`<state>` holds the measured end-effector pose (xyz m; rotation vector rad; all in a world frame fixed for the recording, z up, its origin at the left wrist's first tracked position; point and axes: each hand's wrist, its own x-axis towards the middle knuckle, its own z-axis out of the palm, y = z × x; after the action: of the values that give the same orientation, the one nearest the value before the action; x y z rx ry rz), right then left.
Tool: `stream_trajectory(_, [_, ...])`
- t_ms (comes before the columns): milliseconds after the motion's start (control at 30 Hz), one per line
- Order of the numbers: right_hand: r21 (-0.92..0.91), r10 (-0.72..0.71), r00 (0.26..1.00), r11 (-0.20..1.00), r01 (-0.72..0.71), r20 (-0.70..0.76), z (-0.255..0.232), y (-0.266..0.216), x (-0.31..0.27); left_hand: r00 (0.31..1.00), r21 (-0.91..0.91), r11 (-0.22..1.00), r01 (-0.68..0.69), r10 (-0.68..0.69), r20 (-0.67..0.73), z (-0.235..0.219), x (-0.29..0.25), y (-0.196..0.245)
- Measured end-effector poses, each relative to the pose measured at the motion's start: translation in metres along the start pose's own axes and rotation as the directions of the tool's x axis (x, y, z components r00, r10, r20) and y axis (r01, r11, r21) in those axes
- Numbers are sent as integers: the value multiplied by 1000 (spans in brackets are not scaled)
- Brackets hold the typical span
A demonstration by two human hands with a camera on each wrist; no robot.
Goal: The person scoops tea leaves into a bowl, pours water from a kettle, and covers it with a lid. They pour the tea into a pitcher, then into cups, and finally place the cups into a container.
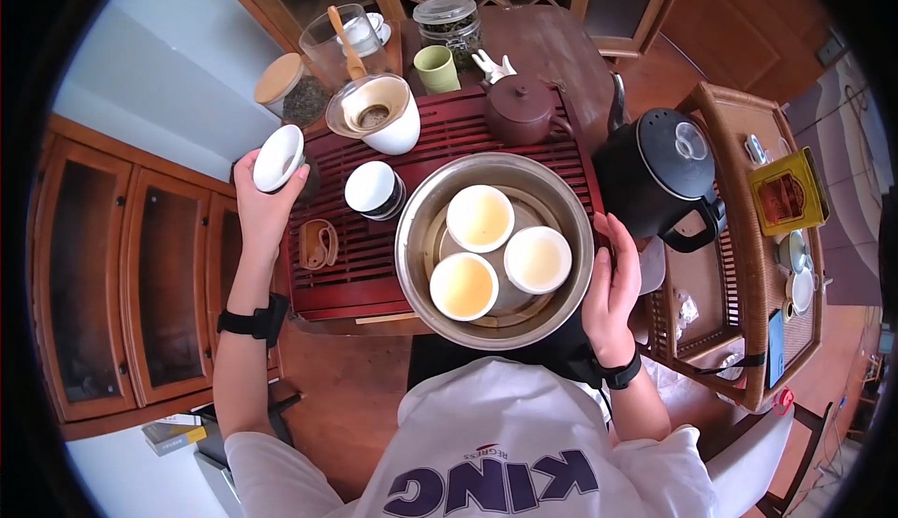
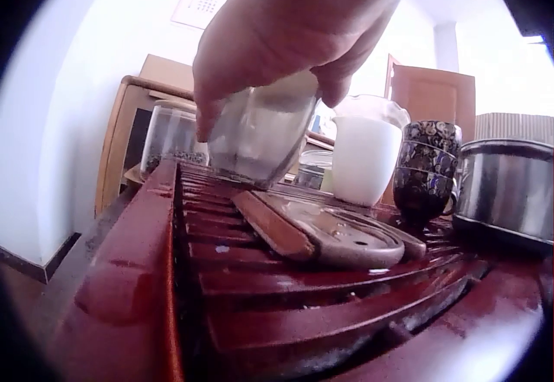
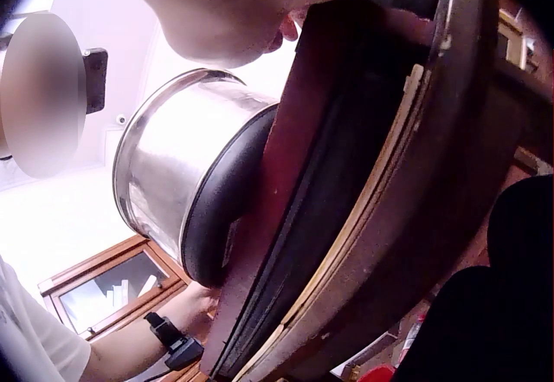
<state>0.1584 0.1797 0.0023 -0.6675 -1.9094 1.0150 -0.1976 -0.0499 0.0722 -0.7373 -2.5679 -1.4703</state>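
My left hand [image 1: 267, 195] holds a white cup [image 1: 279, 158] between thumb and fingers, tilted over the left edge of the red slatted tea tray [image 1: 346, 284]. In the left wrist view, a greyish vessel [image 2: 264, 131] stands out between the fingers. Under that hand lies a flat brown piece [image 2: 329, 230] with a small hole. A stack of dark patterned cups [image 2: 426, 170] with white insides stands nearby. My right hand [image 1: 615, 289], fingers straight, lies alongside a steel basin [image 1: 412, 298]. Three white cups with pale yellow insides, one at the top [image 1: 480, 219], sit in the basin.
Behind on the tray stand a white pitcher with a strainer [image 1: 379, 116] and a brown teapot [image 1: 520, 111]. Jars, including a lidded one of leaves [image 1: 449, 27], and a green cup [image 1: 436, 69] are at the back. To the right, a black kettle [image 1: 655, 167] stands beside a wicker cart [image 1: 795, 266].
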Motion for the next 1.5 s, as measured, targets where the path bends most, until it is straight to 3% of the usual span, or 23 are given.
stream_trajectory(200, [-119, -69, 997, 990, 73, 39, -2, -2, 2, 999, 3, 999, -41, 41, 22, -1, -6, -7])
stream_trajectory(300, [-159, -127, 990, 978, 135, 61, -1, -2, 2, 999, -48, 999, -20, 22, 37, -7, -8, -11])
stream_trajectory(367, [-208, -161, 985, 963, 171, 65, 0, -1, 2, 991, -177, 982, -61, 80, 105, -8, -9, -16])
stream_trajectory(600, [-273, -235, 969, 930, 247, 79, 1, 2, 3, 993, -291, 956, 36, -1, 119, -12, -15, -8])
stream_trajectory(700, [-278, -256, 963, 922, 268, 79, 2, 5, 3, 997, -137, 988, -66, 71, 30, -14, -20, -2])
stream_trajectory(833, [-293, -262, 961, 916, 275, 85, 2, 2, 5, 987, -52, 987, -153, 155, 29, -15, -28, 11])
stream_trajectory(900, [-292, -260, 962, 917, 273, 83, 0, 0, 3, 992, -78, 990, -121, 123, 28, -14, -25, 10])
stream_trajectory(967, [-28, -71, 997, 997, 72, 13, -5, -2, 3, 1000, -137, 990, -18, 21, 21, -15, -23, 10])
stream_trajectory(1033, [34, -119, 993, 992, 118, 7, -18, -13, 11, 1000, -143, 990, -8, 12, 28, -20, -25, 9])
stream_trajectory(1133, [78, -368, 922, 929, 361, 118, -41, -54, 51, 999, -130, 991, 36, -32, 34, -28, -35, 19])
stream_trajectory(1167, [79, -504, 844, 863, 498, 184, -47, -67, 72, 997, -106, 991, 77, -73, 38, -30, -38, 21])
stream_trajectory(1233, [31, -603, 726, 776, 630, 331, -49, -108, 114, 994, -145, 985, 97, -90, 54, -31, -39, 18])
stream_trajectory(1367, [138, -638, 494, 683, 717, 591, 1, -151, 185, 982, -246, 958, 148, -112, 154, -34, -24, 12])
stream_trajectory(1500, [94, -412, 374, 767, 635, 831, 74, -130, 232, 960, -383, 909, 166, -61, 273, -33, -9, -2])
